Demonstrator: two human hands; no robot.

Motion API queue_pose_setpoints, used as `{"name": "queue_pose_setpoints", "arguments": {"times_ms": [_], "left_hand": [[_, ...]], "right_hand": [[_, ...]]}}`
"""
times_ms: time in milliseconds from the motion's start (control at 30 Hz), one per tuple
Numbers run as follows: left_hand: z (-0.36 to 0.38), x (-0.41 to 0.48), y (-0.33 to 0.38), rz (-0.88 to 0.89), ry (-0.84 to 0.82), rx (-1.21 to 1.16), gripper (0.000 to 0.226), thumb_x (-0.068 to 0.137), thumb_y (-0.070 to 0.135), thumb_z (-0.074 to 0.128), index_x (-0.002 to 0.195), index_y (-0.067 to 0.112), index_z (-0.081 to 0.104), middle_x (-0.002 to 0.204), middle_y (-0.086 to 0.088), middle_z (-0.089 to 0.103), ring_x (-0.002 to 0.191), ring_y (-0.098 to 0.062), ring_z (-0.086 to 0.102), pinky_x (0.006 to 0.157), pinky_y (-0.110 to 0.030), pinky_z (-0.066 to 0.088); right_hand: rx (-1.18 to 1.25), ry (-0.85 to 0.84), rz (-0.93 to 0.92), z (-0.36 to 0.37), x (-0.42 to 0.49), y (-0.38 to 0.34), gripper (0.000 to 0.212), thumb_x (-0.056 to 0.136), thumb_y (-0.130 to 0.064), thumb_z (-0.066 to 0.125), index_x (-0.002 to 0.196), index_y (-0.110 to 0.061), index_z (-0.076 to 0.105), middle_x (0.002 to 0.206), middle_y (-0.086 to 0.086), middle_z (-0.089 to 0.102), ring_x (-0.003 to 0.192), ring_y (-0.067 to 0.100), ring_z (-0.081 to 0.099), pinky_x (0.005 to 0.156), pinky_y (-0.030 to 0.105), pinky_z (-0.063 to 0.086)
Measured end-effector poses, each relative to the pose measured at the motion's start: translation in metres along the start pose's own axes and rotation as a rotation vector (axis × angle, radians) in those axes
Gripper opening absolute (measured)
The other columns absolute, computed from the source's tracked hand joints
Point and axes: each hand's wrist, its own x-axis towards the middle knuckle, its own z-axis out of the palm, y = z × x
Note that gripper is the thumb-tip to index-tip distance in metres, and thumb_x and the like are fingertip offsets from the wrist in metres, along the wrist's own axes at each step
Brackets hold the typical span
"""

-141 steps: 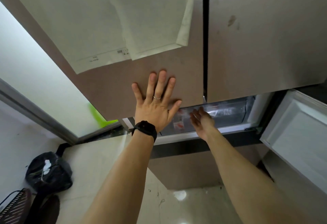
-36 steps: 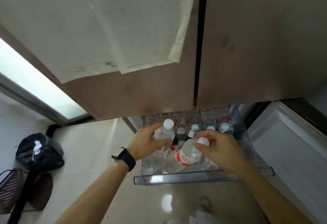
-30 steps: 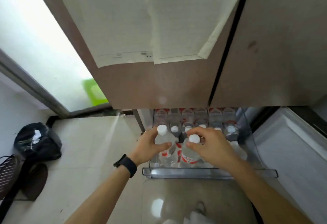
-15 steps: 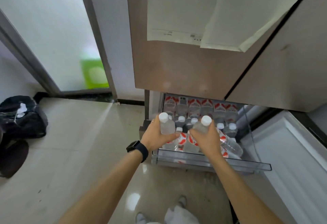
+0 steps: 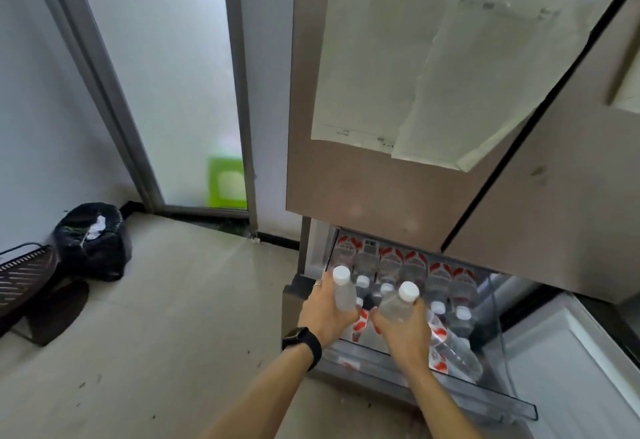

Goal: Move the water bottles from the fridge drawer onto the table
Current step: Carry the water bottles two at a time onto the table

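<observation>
Left hand (image 5: 325,319): fingers wrapped round the left bottle (image 5: 343,294), cap up.
Right hand (image 5: 405,336): fingers curled round the right bottle (image 5: 397,305), cap tilted up and left.
Held pair: over the fridge drawer's (image 5: 460,404) front-left corner, just beside each other. I can't quite tell whether they are clear of the stock below.
Other bottles (image 5: 438,277): upright along the back edge; 1 lies near the right edge.
Table: out of view; I'd judge a turn is needed.
</observation>
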Motion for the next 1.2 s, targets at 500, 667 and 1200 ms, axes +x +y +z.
{"name": "queue_pose_setpoints", "arguments": {"times_ms": [500,667,1200], "left_hand": [[-0.169,-0.158,-0.009,0.03,0.635,-0.15,0.054,0.07,0.034,0.089,0.109,0.036,0.053,0.101,0.02,0.062,0.094,0.008,0.058,0.073,-0.006,0.044],[-0.251,-0.286,-0.085,-0.151,0.841,-0.069,0.057,0.067,0.045,0.085,0.113,0.036,0.053,0.102,0.015,0.064,0.093,-0.002,0.061,0.074,-0.021,0.049],[-0.422,-0.8,-0.313,-0.698,1.283,0.023,0.056,0.075,0.038,0.083,0.117,0.028,0.048,0.099,0.008,0.061,0.091,-0.011,0.059,0.067,-0.02,0.044]], "right_hand": [[0.199,-0.346,-0.451,0.002,-0.104,-0.125,0.06,0.07,-0.022,0.089,0.116,-0.027,0.051,0.097,-0.011,0.061,0.084,0.006,0.061,0.066,0.023,0.048],[0.185,-0.643,-0.571,0.067,-0.23,-0.158,0.051,0.066,-0.026,0.09,0.1,-0.035,0.053,0.092,-0.01,0.065,0.082,0.008,0.063,0.068,0.029,0.049],[-0.077,-1.419,-0.806,0.252,-0.739,-0.141,0.047,0.066,-0.028,0.087,0.101,-0.029,0.056,0.091,-0.008,0.068,0.083,0.009,0.067,0.064,0.021,0.046]]}}
